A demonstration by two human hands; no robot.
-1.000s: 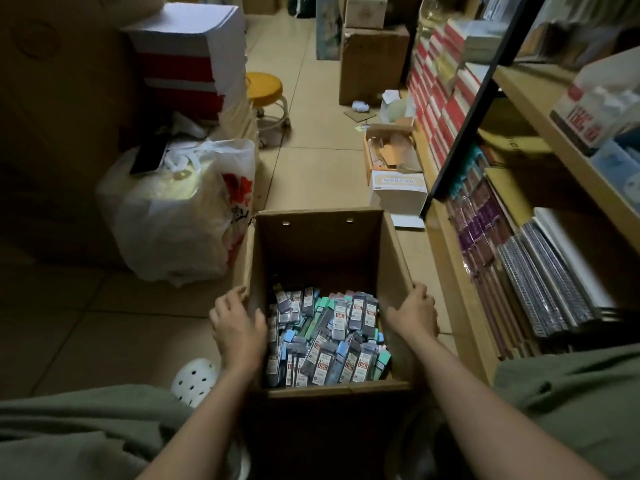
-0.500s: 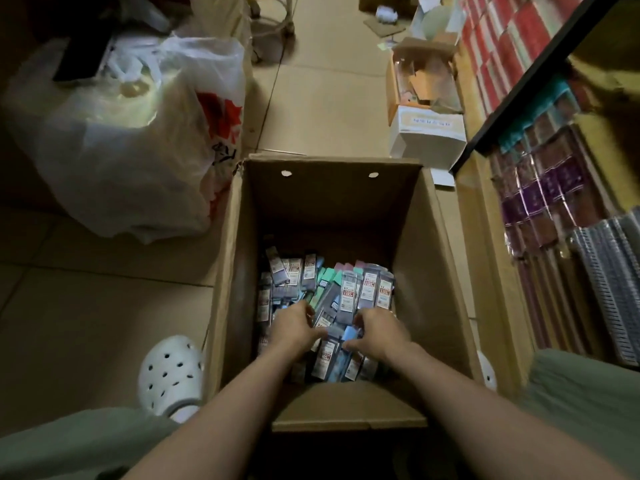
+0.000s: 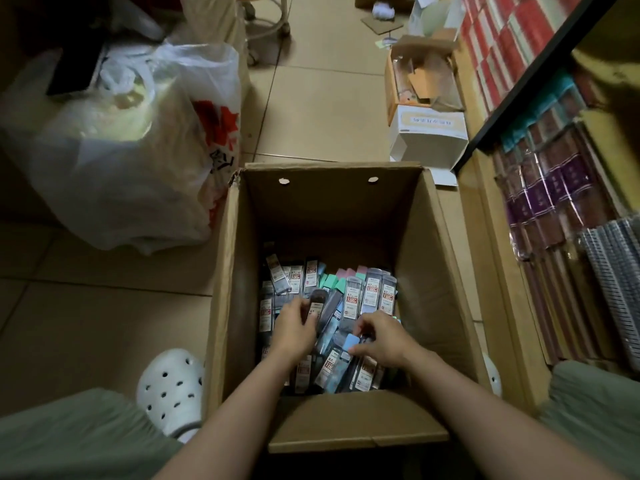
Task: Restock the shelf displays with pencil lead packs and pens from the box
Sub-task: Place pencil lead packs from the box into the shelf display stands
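Seen from above, near the lower centre of the frame, both hands are down inside an open cardboard box [image 3: 436,271] on the floor. The left hand [image 3: 294,332] has its fingers curled round a dark pencil lead pack [image 3: 317,303], tilting its far end up out of the heap, probably to draw it free. The right hand [image 3: 379,336] pinches a small light-blue pack [image 3: 353,341] between thumb and fingertips, just right of the left hand. Both grips look light, suited to thin plastic cases that lie loose and overlap.

Around the hands, the pile of lead packs [image 3: 370,292] covers the bottom of the box: clear cases with red-and-white labels, and some green and pink ones toward the far side. No pens can be made out among them.

To the right of the frame stand the shelves [image 3: 554,209], holding wrapped purple and spiral-bound stock. At upper left sits a white plastic bag [image 3: 138,150]; a white clog [image 3: 169,386] shows at lower left.

A second ago the hands gripped the box rims. Half a second ago they had reached the pile; now each has hold of a pack, and the view has drawn closer to the box
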